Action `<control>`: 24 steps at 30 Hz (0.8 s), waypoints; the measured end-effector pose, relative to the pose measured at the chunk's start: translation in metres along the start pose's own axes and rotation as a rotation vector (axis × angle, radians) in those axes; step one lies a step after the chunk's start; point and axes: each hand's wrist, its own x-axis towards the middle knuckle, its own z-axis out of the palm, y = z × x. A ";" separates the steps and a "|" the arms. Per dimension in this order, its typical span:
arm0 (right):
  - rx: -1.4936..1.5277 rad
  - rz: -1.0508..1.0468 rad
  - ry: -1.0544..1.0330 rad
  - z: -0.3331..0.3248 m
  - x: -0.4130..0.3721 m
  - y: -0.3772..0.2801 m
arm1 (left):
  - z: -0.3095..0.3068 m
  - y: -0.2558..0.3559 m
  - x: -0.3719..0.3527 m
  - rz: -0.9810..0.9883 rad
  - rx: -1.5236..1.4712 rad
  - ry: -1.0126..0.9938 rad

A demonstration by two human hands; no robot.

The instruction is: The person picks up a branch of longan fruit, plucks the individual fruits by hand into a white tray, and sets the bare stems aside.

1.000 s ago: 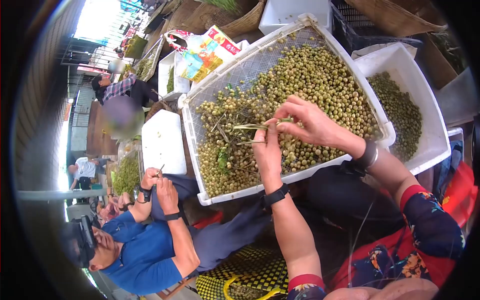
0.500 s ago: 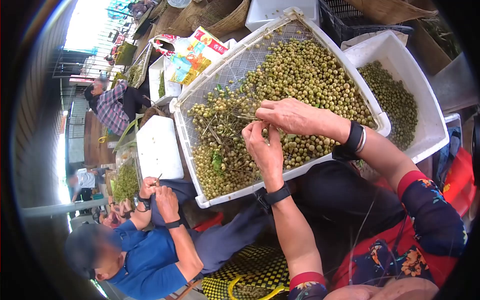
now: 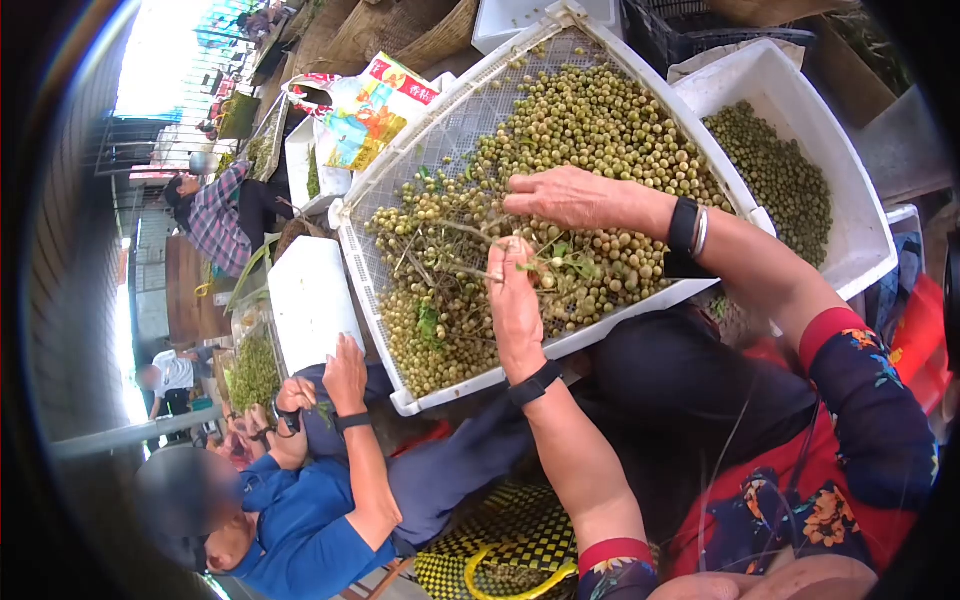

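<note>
- Many round fruits (image 3: 620,125) loose across white mesh tray (image 3: 490,105)
- Above them, thin stems (image 3: 467,229) pinched in left hand (image 3: 516,310)
- Close by, right hand (image 3: 585,200), fingers bunched; cannot tell whether holding anything
- Beside tray, white box (image 3: 860,240) and blue-shirted co-worker (image 3: 310,535); bright opening (image 3: 165,65) behind
</note>
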 end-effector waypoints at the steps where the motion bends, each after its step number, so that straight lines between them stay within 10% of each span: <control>1: -0.035 0.061 -0.060 0.002 -0.002 0.014 | -0.003 0.003 -0.001 -0.019 -0.051 0.003; 5: -0.093 0.146 0.003 0.001 -0.013 0.037 | -0.006 0.007 -0.003 -0.016 -0.155 0.012; 10: 0.021 0.339 0.600 -0.041 -0.037 -0.020 | -0.004 0.006 0.001 -0.055 -0.215 0.203; 24: 0.909 0.557 0.285 0.001 -0.036 -0.070 | 0.017 0.003 0.002 0.020 -0.203 0.217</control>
